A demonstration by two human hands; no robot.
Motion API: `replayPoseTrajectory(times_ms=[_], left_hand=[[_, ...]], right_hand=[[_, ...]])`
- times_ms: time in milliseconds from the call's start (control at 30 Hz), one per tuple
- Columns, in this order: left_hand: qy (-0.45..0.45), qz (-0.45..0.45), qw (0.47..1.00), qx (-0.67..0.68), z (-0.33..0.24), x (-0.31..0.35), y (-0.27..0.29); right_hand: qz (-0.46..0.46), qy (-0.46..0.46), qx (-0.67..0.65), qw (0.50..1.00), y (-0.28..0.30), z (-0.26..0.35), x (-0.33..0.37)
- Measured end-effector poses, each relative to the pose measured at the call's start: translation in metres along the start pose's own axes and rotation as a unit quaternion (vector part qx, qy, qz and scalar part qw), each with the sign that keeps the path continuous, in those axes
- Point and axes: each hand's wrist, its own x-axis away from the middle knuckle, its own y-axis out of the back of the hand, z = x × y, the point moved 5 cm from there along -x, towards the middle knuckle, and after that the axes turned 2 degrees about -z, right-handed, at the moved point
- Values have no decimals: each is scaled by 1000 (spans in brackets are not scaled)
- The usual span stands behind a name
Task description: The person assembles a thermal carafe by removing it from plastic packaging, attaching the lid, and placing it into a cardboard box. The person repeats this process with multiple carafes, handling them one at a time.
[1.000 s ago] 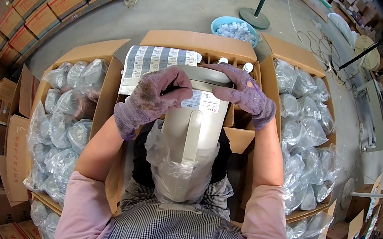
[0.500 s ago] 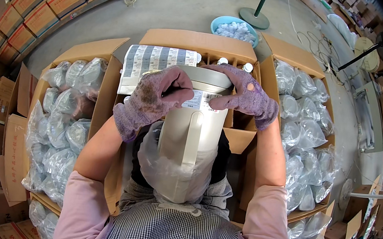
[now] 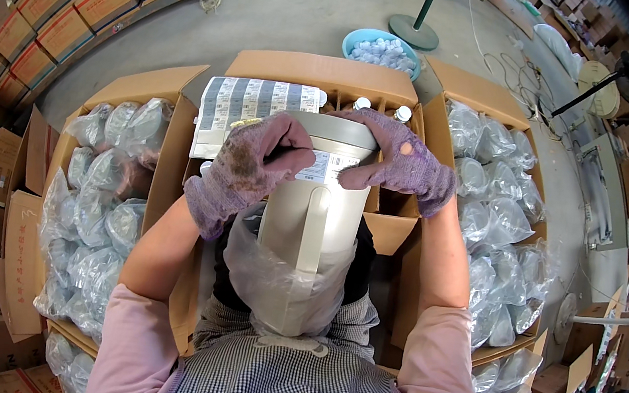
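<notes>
A pale champagne-coloured jug (image 3: 286, 229) with a long handle (image 3: 313, 232) and a grey round top (image 3: 332, 127) stands between my forearms. A clear plastic bag (image 3: 271, 275) wraps its lower part. On its side, just under the top, sits a white and blue label (image 3: 322, 167) with a barcode. My left hand (image 3: 259, 161), in a stained purple glove, is closed with fingertips together at the label's left edge. My right hand (image 3: 400, 159), gloved too, grips the top; its thumb presses beside the label's right edge.
Sheets of printed labels (image 3: 256, 100) lie on the open carton (image 3: 324, 73) ahead, which holds white-capped items. Cartons of plastic-bagged items stand at left (image 3: 102, 195) and right (image 3: 493, 214). Beyond are a blue basin (image 3: 349, 45), a green stand (image 3: 414, 32) and stacked boxes (image 3: 64, 33).
Both hands stay at the jug's top, nearly unmoved. The view has shifted slightly, and the label is still under my fingers.
</notes>
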Motion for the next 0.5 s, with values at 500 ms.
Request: replayPoseTrajectory(times_ms=[500], left_hand=[[-159,-219,904,-332,-8,6,15]], right_hand=[[53,-9,-64,996,0,-10,5]])
